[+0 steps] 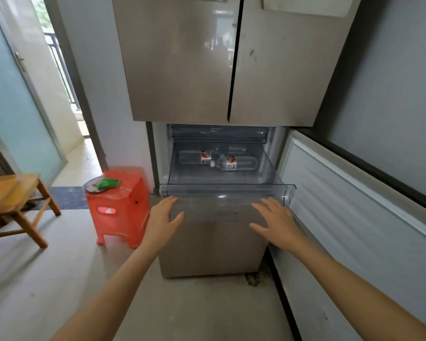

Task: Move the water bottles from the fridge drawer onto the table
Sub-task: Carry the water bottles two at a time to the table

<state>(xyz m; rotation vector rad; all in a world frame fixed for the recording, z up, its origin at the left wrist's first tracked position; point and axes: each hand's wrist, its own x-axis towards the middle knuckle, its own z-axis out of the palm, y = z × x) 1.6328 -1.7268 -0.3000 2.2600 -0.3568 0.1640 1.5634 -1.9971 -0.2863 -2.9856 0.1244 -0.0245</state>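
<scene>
A clear plastic fridge drawer stands pulled out from under the two upper fridge doors. Two clear water bottles with red and white labels lie on their sides at its back: one on the left, one on the right, necks meeting in the middle. My left hand is stretched out with straight fingers just below the drawer's front left corner. My right hand is spread flat below the front right part. Neither hand holds anything. A wooden table stands at the far left.
A red plastic stool with a plate and a green packet on it sits between the fridge and the table. The open lower fridge door runs along the right. A doorway to a balcony opens at the back left.
</scene>
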